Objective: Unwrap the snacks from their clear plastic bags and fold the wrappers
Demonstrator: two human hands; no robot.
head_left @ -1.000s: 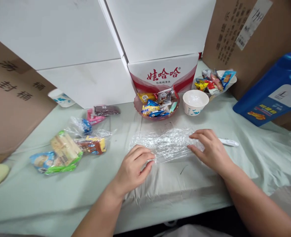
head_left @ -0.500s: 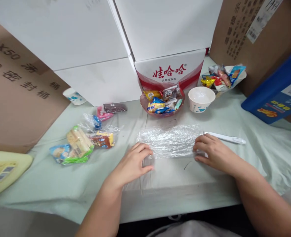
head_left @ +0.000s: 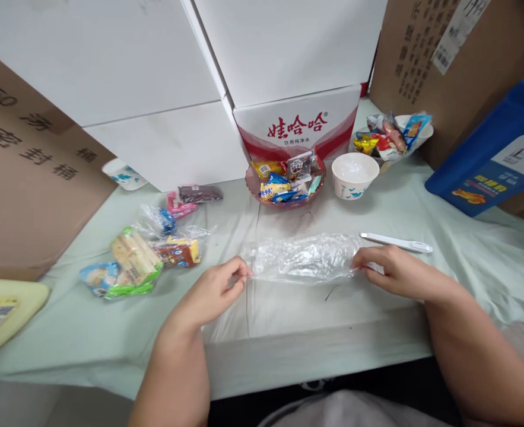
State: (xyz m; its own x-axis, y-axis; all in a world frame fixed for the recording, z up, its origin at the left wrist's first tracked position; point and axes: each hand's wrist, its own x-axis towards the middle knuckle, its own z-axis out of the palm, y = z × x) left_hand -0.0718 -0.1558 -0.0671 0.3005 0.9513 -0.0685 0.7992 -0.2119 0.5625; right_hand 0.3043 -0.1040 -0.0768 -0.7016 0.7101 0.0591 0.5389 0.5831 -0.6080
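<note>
A crinkled sheet of clear plastic film (head_left: 304, 258) lies on the pale green cloth in front of me. At its left end, my left hand (head_left: 219, 287) pinches the film's near edge between thumb and fingers. My right hand (head_left: 388, 270) grips the opposite end in the same way, so the film stretches between the two. Just beyond my right hand lies a white utility knife (head_left: 397, 242). Past the film stands a pink glass bowl (head_left: 283, 204) filled with wrapped snacks, and beside it a white paper bowl (head_left: 355, 178).
Wrapped snacks (head_left: 135, 261) lie in a loose group on the left. Another bowl of snacks (head_left: 390, 139) stands at the back right, near a blue jug (head_left: 488, 154). A yellow container (head_left: 10, 314) is at the left edge. Cardboard boxes (head_left: 25, 178) and white boxes (head_left: 155, 142) wall the back.
My fingers have closed from a loose spread into pinches at both ends of the film. The film's near edge now looks straighter, and the whole view has shifted slightly.
</note>
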